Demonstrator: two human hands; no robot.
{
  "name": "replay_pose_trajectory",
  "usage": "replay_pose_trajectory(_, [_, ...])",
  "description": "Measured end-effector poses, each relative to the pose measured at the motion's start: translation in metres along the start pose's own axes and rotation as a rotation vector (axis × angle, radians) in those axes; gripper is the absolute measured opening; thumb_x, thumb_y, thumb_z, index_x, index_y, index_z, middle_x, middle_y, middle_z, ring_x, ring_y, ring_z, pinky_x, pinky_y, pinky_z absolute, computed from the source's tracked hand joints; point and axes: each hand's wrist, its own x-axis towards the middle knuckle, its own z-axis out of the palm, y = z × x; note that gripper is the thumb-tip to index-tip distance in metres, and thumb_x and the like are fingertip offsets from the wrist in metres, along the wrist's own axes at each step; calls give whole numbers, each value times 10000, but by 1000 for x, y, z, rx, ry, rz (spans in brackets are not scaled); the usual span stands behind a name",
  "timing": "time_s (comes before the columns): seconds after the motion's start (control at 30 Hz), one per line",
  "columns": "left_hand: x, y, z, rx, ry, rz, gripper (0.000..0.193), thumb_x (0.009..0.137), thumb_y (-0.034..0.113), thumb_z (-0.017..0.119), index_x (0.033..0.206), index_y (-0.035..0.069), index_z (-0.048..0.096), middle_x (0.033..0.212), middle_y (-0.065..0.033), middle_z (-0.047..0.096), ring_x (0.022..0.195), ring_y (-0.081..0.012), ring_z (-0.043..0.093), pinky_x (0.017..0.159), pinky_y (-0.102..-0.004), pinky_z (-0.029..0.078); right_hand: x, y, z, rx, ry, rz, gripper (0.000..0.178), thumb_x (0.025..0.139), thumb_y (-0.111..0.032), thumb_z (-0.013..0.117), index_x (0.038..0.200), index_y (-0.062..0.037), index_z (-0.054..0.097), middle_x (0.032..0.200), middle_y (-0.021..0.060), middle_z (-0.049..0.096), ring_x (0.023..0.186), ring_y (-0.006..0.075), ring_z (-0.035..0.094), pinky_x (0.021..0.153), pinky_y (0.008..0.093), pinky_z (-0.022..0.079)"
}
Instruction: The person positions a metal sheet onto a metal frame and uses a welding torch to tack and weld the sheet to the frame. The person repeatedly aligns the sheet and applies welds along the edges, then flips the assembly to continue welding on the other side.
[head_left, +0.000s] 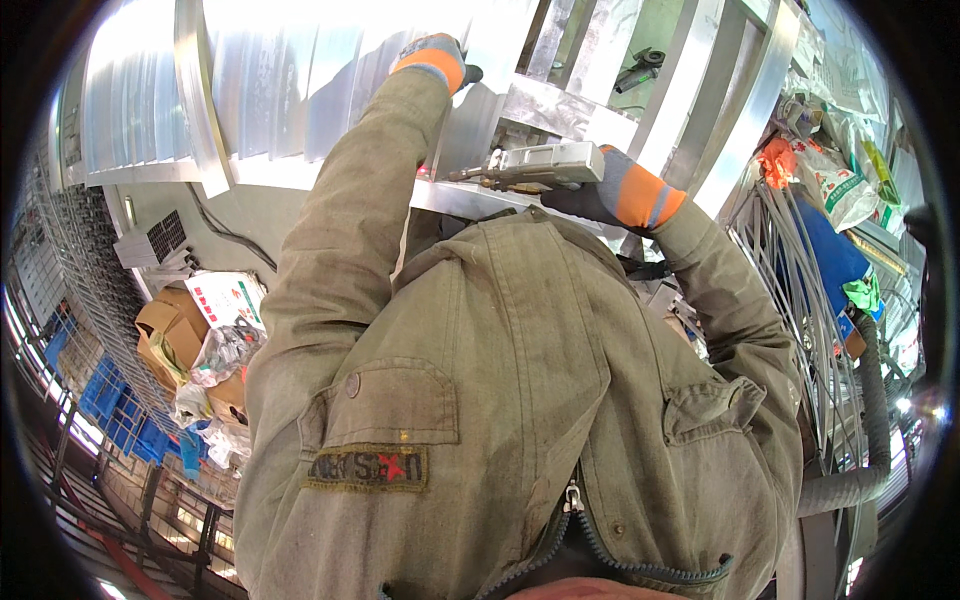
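My left hand (432,62), in an orange and grey glove with dark fingers, rests on a ribbed silver metal panel (270,95). Its dark thumb sticks out to the right; the other fingers are mostly hidden in glare. My right hand (625,192), gloved alike, is closed around the rear of a hand tool (545,165) close before my waist. This tool has a silver-grey boxy body and a thin dark front end pointing left, toward the panel's near edge; its exact kind I cannot make out. A bright metal rail (455,200) runs just beneath it.
A dark angle grinder (640,70) lies between silver bars (680,85) at the far right. Thin metal rods (790,270), bags (845,190) and a thick grey hose (868,440) crowd the right. Cardboard boxes (172,335) and wire mesh (90,240) stand at left.
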Motion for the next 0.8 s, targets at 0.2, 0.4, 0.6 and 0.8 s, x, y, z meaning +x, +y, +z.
replay_pose_trajectory(0.2, [2,2,3,19,53,-6,587,882,595,860,1261,147,833,1233,-135,822,1187,-360,765,1067,-493,577,0,-15,-3,-59,-25,3,369,1006,-231,835,1315,-42,769,1121,172,831,964,250,790,862,393,609])
replay_pose_trajectory(0.4, [3,0,0,-5,-24,16,543,969,547,799,1270,97,831,1296,-184,800,1215,-399,757,1093,-490,567,5,16,9,-151,-16,32,351,994,-236,846,1277,-38,784,1080,168,832,928,249,790,842,392,607])
replay_pose_trajectory(0.6, [7,-1,3,8,-4,27,540,914,578,837,1201,121,843,1149,-137,828,1081,-351,787,1015,-489,595,-1,33,14,-95,-53,113,361,994,-214,835,1299,-33,765,1123,175,816,975,250,781,883,399,600])
replay_pose_trajectory(0.8, [4,1,-4,-26,-92,-13,520,955,515,837,1274,105,810,1230,-143,804,1160,-358,762,1056,-494,580,-8,50,17,-210,2,22,494,996,-186,814,1442,-23,675,1282,192,772,1123,258,753,998,416,578])
